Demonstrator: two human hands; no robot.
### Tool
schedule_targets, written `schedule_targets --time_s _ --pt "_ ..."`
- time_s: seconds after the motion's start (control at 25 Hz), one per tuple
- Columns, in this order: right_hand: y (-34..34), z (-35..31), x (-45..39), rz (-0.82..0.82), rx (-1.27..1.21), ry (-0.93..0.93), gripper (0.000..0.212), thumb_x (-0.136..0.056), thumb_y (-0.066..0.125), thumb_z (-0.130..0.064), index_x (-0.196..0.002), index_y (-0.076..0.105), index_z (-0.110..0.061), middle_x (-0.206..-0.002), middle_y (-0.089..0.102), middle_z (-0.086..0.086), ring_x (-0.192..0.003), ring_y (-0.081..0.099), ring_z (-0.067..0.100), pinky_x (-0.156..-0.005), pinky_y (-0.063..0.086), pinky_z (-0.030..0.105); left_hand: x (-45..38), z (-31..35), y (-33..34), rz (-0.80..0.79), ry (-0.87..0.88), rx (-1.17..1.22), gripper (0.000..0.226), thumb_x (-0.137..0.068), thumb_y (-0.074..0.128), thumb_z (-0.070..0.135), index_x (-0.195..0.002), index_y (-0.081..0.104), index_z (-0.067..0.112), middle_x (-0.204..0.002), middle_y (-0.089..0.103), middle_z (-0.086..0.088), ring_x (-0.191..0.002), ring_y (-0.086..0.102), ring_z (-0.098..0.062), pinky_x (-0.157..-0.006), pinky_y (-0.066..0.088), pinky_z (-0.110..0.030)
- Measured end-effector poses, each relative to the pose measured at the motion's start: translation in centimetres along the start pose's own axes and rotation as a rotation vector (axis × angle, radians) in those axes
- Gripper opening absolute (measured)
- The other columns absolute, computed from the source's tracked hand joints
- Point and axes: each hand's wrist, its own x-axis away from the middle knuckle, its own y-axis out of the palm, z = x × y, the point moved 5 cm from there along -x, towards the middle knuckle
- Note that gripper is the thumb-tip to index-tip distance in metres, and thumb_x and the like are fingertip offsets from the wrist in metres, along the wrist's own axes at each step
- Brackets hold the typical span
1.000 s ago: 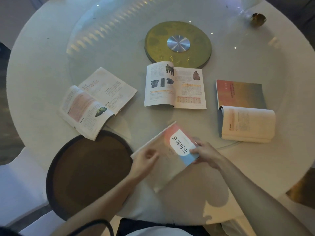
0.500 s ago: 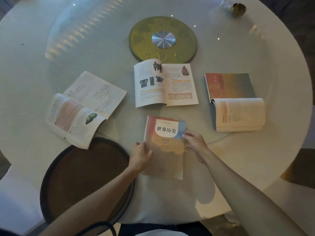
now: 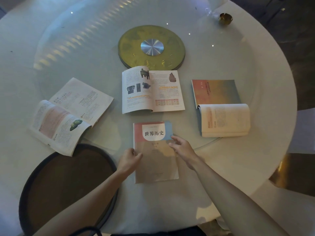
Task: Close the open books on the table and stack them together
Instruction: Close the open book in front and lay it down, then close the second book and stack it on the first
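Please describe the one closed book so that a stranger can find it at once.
Start at the round gold disc in the table's middle and come toward the person, past the open book. The closed book lies between both hands, showing its cover.

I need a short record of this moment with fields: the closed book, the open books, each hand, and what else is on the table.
closed book: one, cover up, flat near the front edge of the table
open books: three; left open book, middle open book, right open book
left hand: on the closed book's left edge
right hand: open, over its right edge
other: gold disc at centre, small gold cup far right, dark round stool below left
stack: not yet started
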Motion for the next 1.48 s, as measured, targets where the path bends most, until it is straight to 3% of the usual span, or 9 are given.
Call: schedule_targets --time_s 0.16,0.32,0.48,0.68,0.88,1.0,1.2,1.36,1.48 --pt "-3.8 -1.7 -0.6 0.045 0.12 -0.116 0.042 -0.096 0.068 -0.024 -0.135 0.065 -0.009 -0.129 0.069 0.005 -0.121 0.063 0.019 -0.099 0.047 0.026 0.6 4.2 1.3 0.181 0.115 -0.058 0.058 -0.086 0.065 0.037 -0.138 0.053 0.014 -0.128 0.054 -0.012 -0.115 0.058 -0.027 -0.1 0.051 -0.043" --pt "-13.9 -2.9 -1.8 0.286 0.144 -0.189 0.041 -0.093 0.071 -0.026 -0.13 0.069 -0.008 -0.12 0.073 0.008 -0.112 0.067 0.021 -0.096 0.05 0.03 -0.3 12.6 6.9 0.091 0.227 0.109 0.046 -0.087 0.073 0.032 -0.127 0.063 0.012 -0.121 0.062 -0.01 -0.103 0.064 -0.023 -0.091 0.053 -0.035" --pt "-25.1 -1.7 -2.5 0.481 0.117 -0.152 0.057 -0.088 0.075 -0.036 -0.138 0.062 -0.011 -0.138 0.065 0.007 -0.128 0.059 0.023 -0.109 0.046 0.037 -1.8 20.2 13.5 -0.092 0.1 0.392 0.053 -0.089 0.073 0.032 -0.133 0.06 0.006 -0.121 0.066 -0.015 -0.095 0.064 -0.022 -0.078 0.053 -0.034" --pt "-32.9 2.6 -4.2 0.495 0.018 -0.02 0.075 -0.088 0.074 -0.041 -0.151 0.046 -0.011 -0.155 0.05 0.005 -0.141 0.048 0.024 -0.115 0.041 0.038 -4.2 24.5 19.4 -0.16 0.002 0.498 0.065 -0.09 0.072 0.035 -0.144 0.049 0.007 -0.13 0.063 -0.012 -0.11 0.064 -0.025 -0.082 0.056 -0.035" --pt "-34.5 4.7 -5.9 0.43 -0.134 0.043 0.041 -0.091 0.07 -0.032 -0.125 0.059 -0.012 -0.116 0.069 0.006 -0.103 0.059 0.02 -0.08 0.048 0.031 -5.5 24.6 21.3 -0.141 -0.048 0.447 0.043 -0.094 0.065 0.036 -0.127 0.067 0.008 -0.117 0.073 -0.01 -0.109 0.069 -0.028 -0.079 0.053 -0.034" --pt "-34.4 5.8 -6.6 0.362 -0.18 0.044 0.048 -0.082 0.068 -0.042 -0.106 0.064 -0.001 -0.093 0.07 0.017 -0.083 0.058 0.023 -0.073 0.045 0.035 -4.5 24.4 21.3 -0.144 -0.071 0.522 0.04 -0.096 0.064 0.024 -0.127 0.064 -0.001 -0.118 0.07 -0.017 -0.11 0.068 -0.033 -0.075 0.06 -0.034" --pt "-35.3 7.4 -6.6 0.418 -0.057 0.081 0.072 -0.084 0.069 -0.047 -0.142 0.057 -0.007 -0.137 0.064 0.012 -0.119 0.065 0.031 -0.099 0.054 0.042 -1.9 23.6 20.6 -0.208 -0.057 0.569 0.037 -0.093 0.065 0.002 -0.129 0.06 -0.004 -0.124 0.066 -0.02 -0.106 0.069 -0.034 -0.062 0.063 -0.027" --pt "-34.8 7.5 -5.1 0.344 -0.057 0.037 0.018 -0.09 0.069 -0.021 -0.091 0.073 -0.004 -0.085 0.071 0.013 -0.072 0.058 0.022 -0.059 0.043 0.029 -0.1 21.6 18.6 -0.261 -0.047 0.576 0.035 -0.088 0.069 -0.003 -0.121 0.062 -0.005 -0.12 0.069 -0.019 -0.097 0.071 -0.027 -0.07 0.062 -0.028" --pt "-33.4 8.3 -2.1 0.257 -0.117 0.065 0.01 -0.089 0.068 -0.012 -0.079 0.07 -0.012 -0.071 0.063 0.005 -0.064 0.051 0.019 -0.059 0.04 0.03 0.8 19.3 16.4 -0.245 -0.07 0.578 0.028 -0.084 0.071 -0.002 -0.112 0.067 -0.007 -0.117 0.072 -0.022 -0.09 0.072 -0.024 -0.068 0.059 -0.029"
